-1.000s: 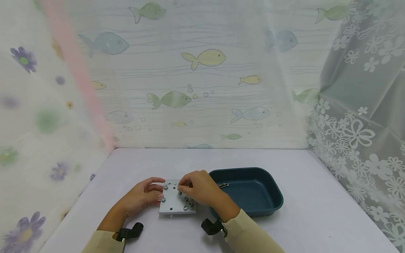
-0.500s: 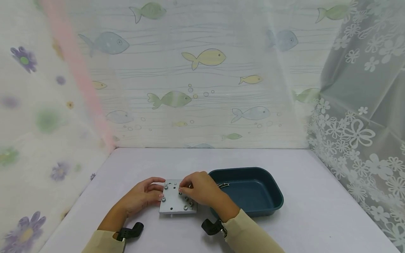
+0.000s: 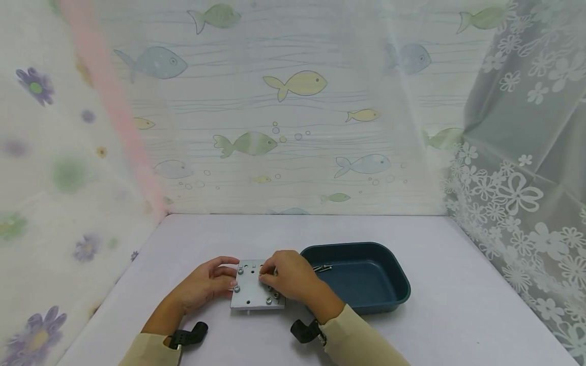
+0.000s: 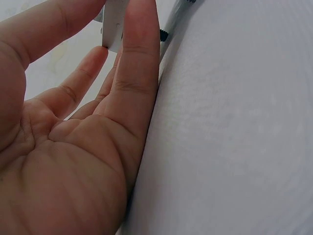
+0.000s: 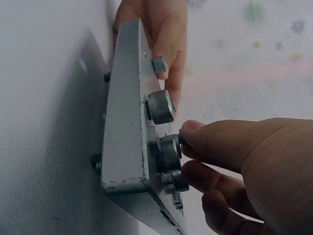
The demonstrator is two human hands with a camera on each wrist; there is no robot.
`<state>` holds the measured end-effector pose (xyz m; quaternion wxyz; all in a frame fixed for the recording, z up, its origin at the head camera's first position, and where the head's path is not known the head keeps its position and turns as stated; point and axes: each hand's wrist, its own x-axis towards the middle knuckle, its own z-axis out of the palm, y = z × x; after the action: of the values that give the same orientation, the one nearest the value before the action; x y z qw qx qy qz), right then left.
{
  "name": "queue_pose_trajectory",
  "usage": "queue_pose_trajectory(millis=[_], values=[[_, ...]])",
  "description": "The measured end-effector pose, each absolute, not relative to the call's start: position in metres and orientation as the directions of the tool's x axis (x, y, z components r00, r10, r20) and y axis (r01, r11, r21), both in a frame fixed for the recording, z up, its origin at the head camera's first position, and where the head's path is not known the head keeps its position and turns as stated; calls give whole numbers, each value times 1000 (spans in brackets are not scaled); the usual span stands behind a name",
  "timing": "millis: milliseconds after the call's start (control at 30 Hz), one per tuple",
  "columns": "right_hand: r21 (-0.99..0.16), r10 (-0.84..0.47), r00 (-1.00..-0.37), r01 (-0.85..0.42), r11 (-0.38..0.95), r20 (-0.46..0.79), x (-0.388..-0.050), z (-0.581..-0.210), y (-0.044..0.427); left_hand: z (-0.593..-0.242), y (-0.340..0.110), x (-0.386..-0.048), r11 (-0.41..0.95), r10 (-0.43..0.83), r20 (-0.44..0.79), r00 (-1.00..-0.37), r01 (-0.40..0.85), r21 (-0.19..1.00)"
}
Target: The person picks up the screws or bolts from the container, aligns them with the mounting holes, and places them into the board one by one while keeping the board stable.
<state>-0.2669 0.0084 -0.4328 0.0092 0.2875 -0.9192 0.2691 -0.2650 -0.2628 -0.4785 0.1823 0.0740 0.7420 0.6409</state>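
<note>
A silvery metal plate (image 3: 249,295) with holes and several socket-head bolts lies level just above the table. My left hand (image 3: 206,282) grips its left edge; in the left wrist view the thumb and a finger (image 4: 139,54) sit on either side of the plate. At the plate's upper right, my right hand (image 3: 290,274) pinches a bolt (image 5: 182,138) between thumb and fingers. Its shank is mostly hidden behind a neighbouring knurled bolt head (image 5: 168,155). Threaded bolt ends (image 5: 96,162) stick out of the plate's underside in the right wrist view.
A dark teal tray (image 3: 403,287) stands right behind the right wrist, with several loose bolts (image 3: 323,268) at its left end. White cloth covers the table (image 3: 439,325). Printed curtains (image 3: 293,193) close off the back and sides.
The right hand's fingertips have shifted slightly on the bolt and now cover its head in the head view. Left hand, plate and tray have stayed put.
</note>
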Motion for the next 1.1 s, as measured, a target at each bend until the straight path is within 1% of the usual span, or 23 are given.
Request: queue_pose_trajectory(millis=[267,900,1100], values=[[-430,-525,-828,-553,714,195,-267,-434,6,-477,-263,-266,168,350,-174,-921,-121,978],[-376,-511,-838,-544,750,193,-265,-433,2,-478,-264,-266,162,344,-174,-923,-124,979],[-401,-517,-835,-547,735,190,-264,-431,4,-478,-264,-266,184,337,-178,-925,-121,975]])
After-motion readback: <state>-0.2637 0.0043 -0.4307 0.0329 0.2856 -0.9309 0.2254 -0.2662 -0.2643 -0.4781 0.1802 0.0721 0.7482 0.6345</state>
